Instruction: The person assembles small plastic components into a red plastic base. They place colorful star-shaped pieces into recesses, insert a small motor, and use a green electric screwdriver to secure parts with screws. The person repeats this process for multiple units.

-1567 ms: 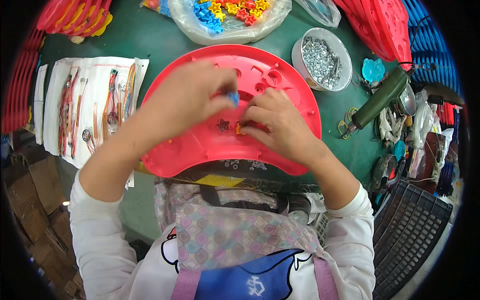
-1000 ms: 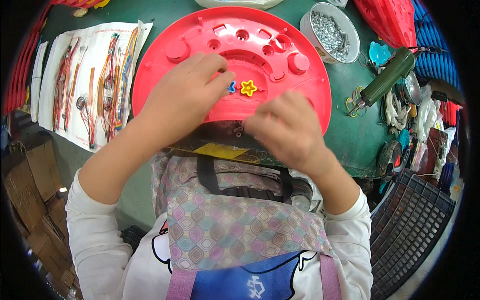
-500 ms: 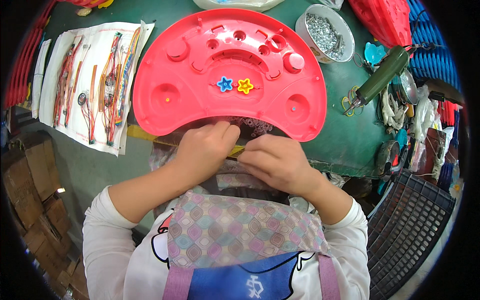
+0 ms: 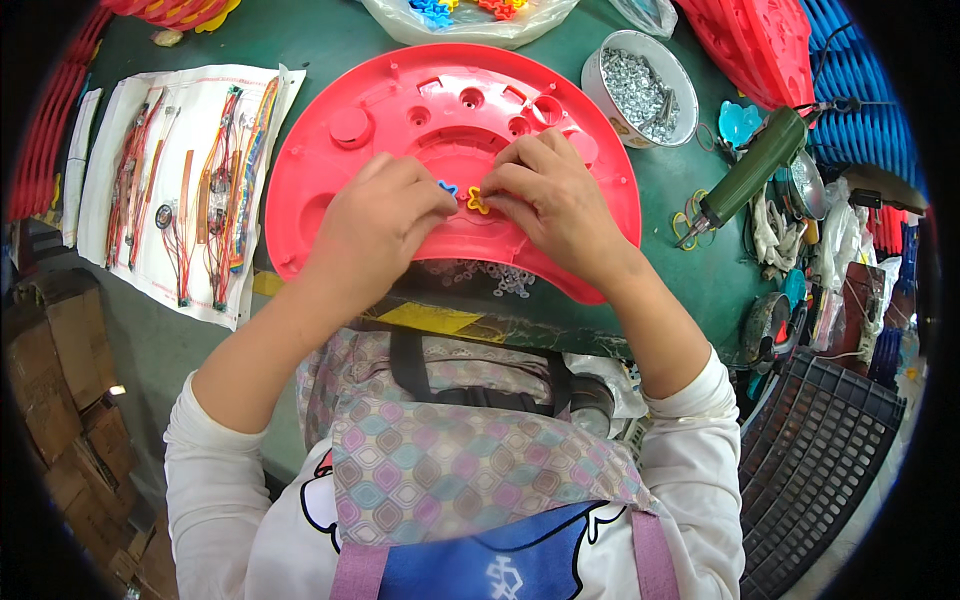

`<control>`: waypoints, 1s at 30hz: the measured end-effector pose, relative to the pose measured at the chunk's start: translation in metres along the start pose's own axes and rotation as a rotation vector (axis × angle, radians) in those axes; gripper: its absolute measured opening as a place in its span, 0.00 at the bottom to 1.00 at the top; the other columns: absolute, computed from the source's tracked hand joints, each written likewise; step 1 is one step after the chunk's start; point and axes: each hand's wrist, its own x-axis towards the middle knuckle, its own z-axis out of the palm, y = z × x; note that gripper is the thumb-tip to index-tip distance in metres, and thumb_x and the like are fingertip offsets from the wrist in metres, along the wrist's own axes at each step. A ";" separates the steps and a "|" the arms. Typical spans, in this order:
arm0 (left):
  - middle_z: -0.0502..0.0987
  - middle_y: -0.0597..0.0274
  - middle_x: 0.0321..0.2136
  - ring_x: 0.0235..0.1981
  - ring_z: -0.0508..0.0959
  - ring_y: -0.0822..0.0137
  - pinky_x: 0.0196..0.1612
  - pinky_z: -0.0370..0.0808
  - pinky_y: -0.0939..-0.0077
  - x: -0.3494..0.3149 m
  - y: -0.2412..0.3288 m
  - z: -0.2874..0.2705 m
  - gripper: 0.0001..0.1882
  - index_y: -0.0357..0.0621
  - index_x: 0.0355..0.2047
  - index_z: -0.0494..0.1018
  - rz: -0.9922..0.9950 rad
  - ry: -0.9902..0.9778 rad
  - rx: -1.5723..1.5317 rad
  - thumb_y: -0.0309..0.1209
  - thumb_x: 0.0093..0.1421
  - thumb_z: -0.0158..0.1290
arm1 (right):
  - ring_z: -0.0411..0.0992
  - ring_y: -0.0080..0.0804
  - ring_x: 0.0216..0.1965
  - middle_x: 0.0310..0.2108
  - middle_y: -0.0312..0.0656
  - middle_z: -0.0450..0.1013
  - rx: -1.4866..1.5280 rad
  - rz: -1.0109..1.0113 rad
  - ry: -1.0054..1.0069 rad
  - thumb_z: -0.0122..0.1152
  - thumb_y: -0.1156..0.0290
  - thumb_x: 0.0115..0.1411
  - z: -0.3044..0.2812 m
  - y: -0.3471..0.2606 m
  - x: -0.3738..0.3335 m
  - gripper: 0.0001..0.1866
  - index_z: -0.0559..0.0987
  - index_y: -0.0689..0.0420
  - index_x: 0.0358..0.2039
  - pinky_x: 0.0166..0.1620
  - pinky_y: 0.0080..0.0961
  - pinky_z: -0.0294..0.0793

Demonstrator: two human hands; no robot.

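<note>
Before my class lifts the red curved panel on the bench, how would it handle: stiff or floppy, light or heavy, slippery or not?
The red curved panel is probably stiff, since it keeps an even outline with moulded rings and posts. It looks like plastic, so it is likely light for its size. Its glossy highlights suggest it may feel slippery.

I have the panel [image 4: 466, 236] central on the surface [image 4: 680, 285], two star pieces [image 4: 477, 203] on it, wires [image 4: 220, 180] on paper [image 4: 195, 100] to its left, a bowl [image 4: 625, 131] of hardware [image 4: 637, 90] and power tool [image 4: 755, 168] right, a bag [image 4: 460, 37] behind.
</note>
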 end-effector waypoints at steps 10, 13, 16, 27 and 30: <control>0.78 0.57 0.30 0.37 0.76 0.55 0.43 0.74 0.62 0.002 -0.002 0.000 0.05 0.43 0.35 0.82 -0.112 0.001 -0.126 0.26 0.57 0.63 | 0.69 0.42 0.43 0.38 0.41 0.73 -0.081 0.014 -0.105 0.67 0.72 0.57 -0.010 -0.010 0.010 0.05 0.82 0.56 0.34 0.50 0.38 0.72; 0.79 0.57 0.32 0.37 0.78 0.55 0.43 0.75 0.64 0.002 -0.002 -0.004 0.06 0.41 0.36 0.82 -0.186 -0.005 -0.222 0.25 0.58 0.63 | 0.70 0.45 0.43 0.37 0.43 0.74 -0.129 0.096 -0.180 0.67 0.72 0.56 -0.011 -0.016 0.020 0.07 0.82 0.57 0.35 0.49 0.39 0.73; 0.81 0.57 0.32 0.37 0.79 0.57 0.43 0.76 0.66 0.010 0.009 -0.015 0.06 0.39 0.36 0.82 -0.342 -0.036 -0.362 0.23 0.57 0.62 | 0.71 0.47 0.42 0.36 0.45 0.75 -0.145 0.134 -0.210 0.67 0.72 0.54 -0.013 -0.017 0.024 0.08 0.82 0.58 0.36 0.48 0.41 0.73; 0.72 0.59 0.41 0.46 0.70 0.54 0.51 0.69 0.61 0.019 -0.012 -0.007 0.05 0.43 0.32 0.79 0.025 -0.066 0.132 0.25 0.56 0.63 | 0.72 0.31 0.45 0.47 0.43 0.74 -0.288 0.435 1.100 0.69 0.66 0.65 -0.086 0.027 -0.042 0.19 0.79 0.62 0.52 0.49 0.29 0.74; 0.72 0.58 0.41 0.46 0.70 0.53 0.52 0.68 0.60 0.023 -0.009 -0.009 0.05 0.43 0.33 0.79 0.039 -0.081 0.147 0.24 0.56 0.63 | 0.71 0.32 0.50 0.51 0.48 0.71 -0.345 0.550 1.248 0.64 0.58 0.69 -0.101 0.087 -0.091 0.25 0.72 0.64 0.57 0.48 0.28 0.75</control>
